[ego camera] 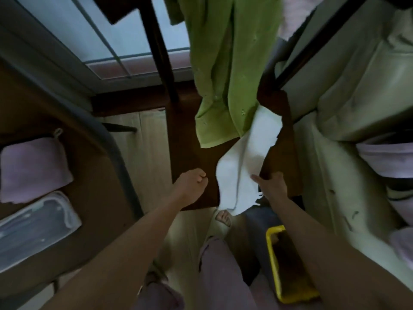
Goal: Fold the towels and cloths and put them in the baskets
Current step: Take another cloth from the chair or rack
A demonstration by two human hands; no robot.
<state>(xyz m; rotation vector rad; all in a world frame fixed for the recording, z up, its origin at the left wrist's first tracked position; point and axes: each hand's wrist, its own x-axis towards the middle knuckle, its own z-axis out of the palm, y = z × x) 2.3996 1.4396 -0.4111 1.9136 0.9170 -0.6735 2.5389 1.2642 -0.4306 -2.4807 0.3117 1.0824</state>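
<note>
A white cloth lies lengthwise on a dark wooden stool, its near end hanging over the front edge. A green towel stretches beyond it toward the top of the view and overlaps its far end. My left hand is a closed fist with nothing in it, resting on the stool just left of the white cloth. My right hand has its fingers spread, a fingertip touching the white cloth's right edge. A folded lilac towel lies on the brown table at left.
A clear plastic container sits on the brown table at lower left. A yellow-rimmed basket stands on the floor under my right forearm. A pale cushioned sofa with more lilac cloth fills the right. My foot is below the stool.
</note>
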